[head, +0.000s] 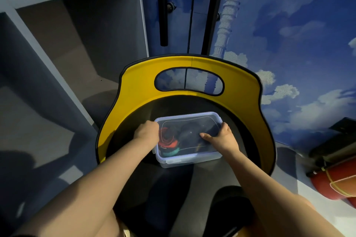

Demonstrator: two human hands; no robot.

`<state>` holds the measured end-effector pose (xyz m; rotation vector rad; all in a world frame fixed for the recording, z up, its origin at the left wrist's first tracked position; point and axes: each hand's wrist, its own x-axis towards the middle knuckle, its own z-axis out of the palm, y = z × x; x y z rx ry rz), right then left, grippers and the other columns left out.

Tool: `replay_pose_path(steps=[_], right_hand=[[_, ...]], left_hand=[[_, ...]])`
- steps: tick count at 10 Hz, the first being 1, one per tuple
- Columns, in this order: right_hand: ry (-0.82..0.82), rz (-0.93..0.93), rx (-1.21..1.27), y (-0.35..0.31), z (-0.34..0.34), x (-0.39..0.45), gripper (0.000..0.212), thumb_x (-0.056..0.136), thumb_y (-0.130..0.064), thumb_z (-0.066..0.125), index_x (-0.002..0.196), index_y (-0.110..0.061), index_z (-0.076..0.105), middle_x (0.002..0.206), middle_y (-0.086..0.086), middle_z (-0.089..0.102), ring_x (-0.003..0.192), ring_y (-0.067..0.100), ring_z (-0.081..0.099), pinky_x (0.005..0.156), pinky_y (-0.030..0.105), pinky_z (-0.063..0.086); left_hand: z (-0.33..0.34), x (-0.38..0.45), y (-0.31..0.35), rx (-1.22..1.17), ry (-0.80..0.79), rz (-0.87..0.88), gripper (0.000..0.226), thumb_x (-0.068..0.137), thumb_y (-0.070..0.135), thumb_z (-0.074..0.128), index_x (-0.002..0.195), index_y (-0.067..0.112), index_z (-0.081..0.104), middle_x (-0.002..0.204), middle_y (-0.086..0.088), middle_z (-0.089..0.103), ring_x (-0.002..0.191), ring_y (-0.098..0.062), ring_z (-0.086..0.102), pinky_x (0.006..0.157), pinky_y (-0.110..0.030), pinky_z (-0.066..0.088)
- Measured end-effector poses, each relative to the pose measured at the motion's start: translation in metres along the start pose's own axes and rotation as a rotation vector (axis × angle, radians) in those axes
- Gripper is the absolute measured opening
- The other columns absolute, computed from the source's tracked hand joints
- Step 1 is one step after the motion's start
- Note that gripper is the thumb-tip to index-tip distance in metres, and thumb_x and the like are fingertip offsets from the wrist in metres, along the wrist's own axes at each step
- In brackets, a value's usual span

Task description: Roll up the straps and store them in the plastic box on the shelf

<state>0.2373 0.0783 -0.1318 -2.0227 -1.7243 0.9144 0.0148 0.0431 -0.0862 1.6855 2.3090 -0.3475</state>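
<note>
I see the plastic box (187,139) in the lower middle of the frame, sitting on the black seat (134,159) of a chair whose yellow backrest (240,82) curves around it from behind. The box's clear lid (192,119) with its pale blue rim is on, and through it I can make out rolled straps (168,138): a red coil toward the left, a teal one below it near the front edge, and darker ones to the right that I cannot separate clearly.

My left hand (147,131) is at the box's left edge, fingers curled down over the rim, gripping that side. My right hand (221,136) is at the right edge, thumb lying across the lid top and the fingers wrapped over the far right corner, so it holds the box there.

Outward from the chair: a grey shelf unit (63,25) fills the upper left of the frame, with open compartments. Behind the backrest are blue cabinet doors (181,15) with long black handles. The right side of the frame is a wall (298,34) painted with blue sky and white clouds. At the lower right edge lies a red cylinder (335,184) with something dark just above it.
</note>
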Motion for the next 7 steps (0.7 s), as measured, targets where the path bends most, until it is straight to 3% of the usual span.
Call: replay_pose_path(steps=[1,2,3,5,6,7], right_hand=[[-0.012,0.018,-0.014,-0.002,0.002,-0.002,0.102,0.070,-0.060,0.070,0.146,-0.012,0.022,0.150,0.005,0.032,0.135,0.024,0.036,0.103,0.042,0.041],[0.005,0.028,-0.064,-0.006,0.005,-0.006,0.099,0.072,-0.061,0.067,0.146,-0.012,0.023,0.145,0.005,0.039,0.131,0.025,0.042,0.098,0.040,0.042],[0.050,0.057,-0.090,-0.009,0.005,-0.010,0.090,0.070,-0.061,0.069,0.137,-0.011,0.035,0.133,0.008,0.052,0.121,0.028,0.051,0.091,0.038,0.045],[0.029,0.070,-0.103,-0.011,0.002,-0.011,0.092,0.069,-0.063,0.068,0.137,-0.011,0.034,0.133,0.008,0.052,0.120,0.029,0.052,0.090,0.039,0.046],[-0.075,0.072,-0.080,-0.011,-0.005,-0.010,0.100,0.069,-0.065,0.067,0.143,-0.010,0.026,0.142,0.009,0.042,0.127,0.028,0.045,0.097,0.042,0.046],[-0.044,-0.006,-0.155,-0.018,-0.018,-0.014,0.104,0.073,-0.067,0.060,0.149,-0.013,0.015,0.157,0.008,0.018,0.142,0.026,0.024,0.111,0.043,0.032]], left_hand=[[0.014,0.003,0.005,-0.354,-0.096,-0.055,0.062,0.091,0.036,0.056,0.139,0.004,0.035,0.128,-0.013,0.054,0.112,-0.028,0.057,0.085,-0.032,0.050],[0.023,0.007,0.005,-0.487,-0.118,-0.044,0.085,0.083,0.036,0.067,0.146,0.006,0.019,0.137,-0.012,0.048,0.120,-0.027,0.053,0.090,-0.031,0.049],[0.027,0.008,0.003,-0.491,-0.056,-0.062,0.082,0.083,0.035,0.068,0.146,0.012,0.022,0.138,-0.011,0.048,0.123,-0.027,0.051,0.092,-0.034,0.050],[0.030,0.004,-0.001,-0.520,-0.038,-0.049,0.083,0.086,0.039,0.063,0.149,0.017,0.015,0.143,-0.008,0.043,0.127,-0.028,0.047,0.096,-0.036,0.047],[0.030,0.000,-0.003,-0.530,-0.080,-0.011,0.087,0.087,0.040,0.061,0.151,0.018,0.007,0.153,-0.008,0.028,0.136,-0.028,0.036,0.104,-0.039,0.042],[0.016,-0.007,-0.009,-0.467,-0.016,0.036,0.088,0.086,0.047,0.058,0.151,0.020,0.003,0.159,-0.007,0.007,0.144,-0.027,0.017,0.113,-0.044,0.029]])
